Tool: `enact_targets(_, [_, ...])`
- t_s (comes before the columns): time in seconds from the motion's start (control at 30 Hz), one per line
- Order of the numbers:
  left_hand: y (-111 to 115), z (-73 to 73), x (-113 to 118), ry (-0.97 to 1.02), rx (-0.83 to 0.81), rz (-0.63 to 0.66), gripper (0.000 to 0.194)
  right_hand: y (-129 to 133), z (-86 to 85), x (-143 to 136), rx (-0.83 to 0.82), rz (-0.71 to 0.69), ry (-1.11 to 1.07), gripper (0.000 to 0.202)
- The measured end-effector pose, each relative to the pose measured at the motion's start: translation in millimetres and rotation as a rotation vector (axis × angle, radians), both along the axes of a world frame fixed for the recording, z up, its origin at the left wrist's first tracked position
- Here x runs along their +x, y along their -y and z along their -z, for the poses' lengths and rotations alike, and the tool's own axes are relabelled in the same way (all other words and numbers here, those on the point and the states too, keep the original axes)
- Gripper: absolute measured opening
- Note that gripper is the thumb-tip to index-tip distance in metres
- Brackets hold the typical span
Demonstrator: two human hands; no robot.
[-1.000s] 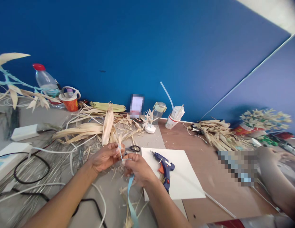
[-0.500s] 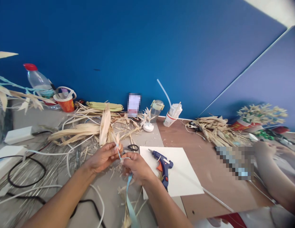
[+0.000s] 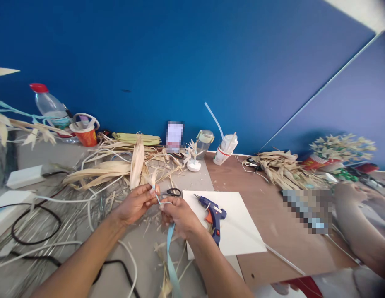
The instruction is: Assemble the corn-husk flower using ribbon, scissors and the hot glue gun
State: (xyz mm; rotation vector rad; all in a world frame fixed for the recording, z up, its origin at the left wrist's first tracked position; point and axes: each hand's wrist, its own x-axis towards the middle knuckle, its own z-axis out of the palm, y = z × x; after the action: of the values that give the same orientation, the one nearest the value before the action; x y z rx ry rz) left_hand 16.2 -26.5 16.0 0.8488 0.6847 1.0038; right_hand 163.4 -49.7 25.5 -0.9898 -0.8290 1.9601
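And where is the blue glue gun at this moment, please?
In the head view, the blue glue gun lies on the white sheet, slightly right of centre, just to the right of the person's right hand.

A bottle [image 3: 46, 102] stood beside a red tub [image 3: 87, 137] before a blue wall [image 3: 167, 58]; farther right, a jar [image 3: 205, 142] stood near a cup [image 3: 222, 157], and a white box [image 3: 25, 176] lay at the left
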Motion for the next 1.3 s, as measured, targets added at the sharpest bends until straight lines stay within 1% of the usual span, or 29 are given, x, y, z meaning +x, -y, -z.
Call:
enact_targets(0.2, [-2.0, 5.6, 1.5, -0.006, -0.032, -0.063, 0.019, -0.6, 5.1, -0.7, 0.017, 0.016, 0.029, 0.014])
enact_targets(0.33, [-2.3, 6.6, 2.0, -0.002, -0.063, -0.087, 0.024, 0.9, 3.9, -2.7, 0.013, 0.005, 0.045, 0.014])
enact_targets(0.47, [-1.4, 5.1, 1.4, 0.018, -0.075, -0.062, 0.023, 2.0, 0.5, -3.4, 0.001, -0.001, 0.006, 0.012])
enact_targets(0.63, [-1.1, 5.3, 0.8, 0.053, -0.061, -0.029, 0.025, 2.0, -0.7, -3.6, 0.013, -0.007, 0.014, 0.012])
enact_targets(0.83, [-2.0, 6.9, 2.2, 0.063, -0.079, -0.026, 0.027, 0.2, -1.7, -1.0, -0.001, -0.002, -0.007, 0.014])
enact_targets(0.93, [-2.9, 6.6, 2.2, 0.064, -0.1, -0.011, 0.027, -1.0, -1.3, 1.6, 0.022, 0.015, 0.006, 0.011])
enact_targets(1.07, [-4.3, 6.6, 1.3, 0.13, -0.133, 0.006, 0.032, -2.3, -0.9, 4.7, 0.053, 0.035, -0.01, 0.011])
enact_targets(1.2, [-4.9, 7.9, 1.7, 0.134, -0.169, -0.021, 0.024, -3.0, -0.8, 5.8, 0.066, 0.02, -0.015, 0.01])
enact_targets(1.3, [-4.9, 8.9, 1.7, 0.167, -0.198, -0.002, 0.022, -2.8, 0.0, 5.0, 0.054, 0.011, -0.015, 0.01])
